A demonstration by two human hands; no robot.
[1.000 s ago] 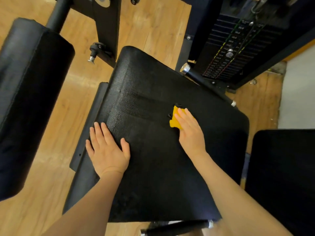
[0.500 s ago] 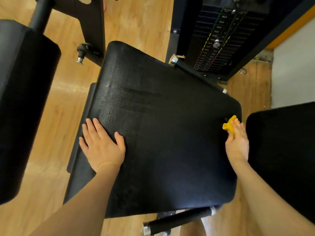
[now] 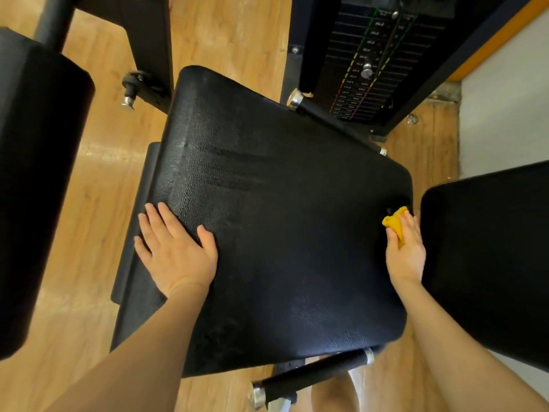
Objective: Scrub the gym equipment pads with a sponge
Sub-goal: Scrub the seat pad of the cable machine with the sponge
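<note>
Between the earlier pictures and now, the right hand has carried the crumpled yellow sponge from the middle of the large black textured vinyl seat pad out to its right edge, and it stays there as it was half a second ago, while the left hand has not left its place. That left hand lies flat on the pad's left side, fingers straight and slightly spread, thumb out to the right, palm pressing on the vinyl and holding nothing. The right hand has its fingers curled round the sponge, which sticks out above the fingertips and touches the pad's rounded right corner. Just beside that corner, a second black pad fills the right of the view. A big black cylindrical roller pad stands at the left. Beyond the seat, a black weight stack with coloured number labels rises from the light wooden plank floor. A black foam-gripped handle with a chrome end cap juts out below the seat's near edge
</note>
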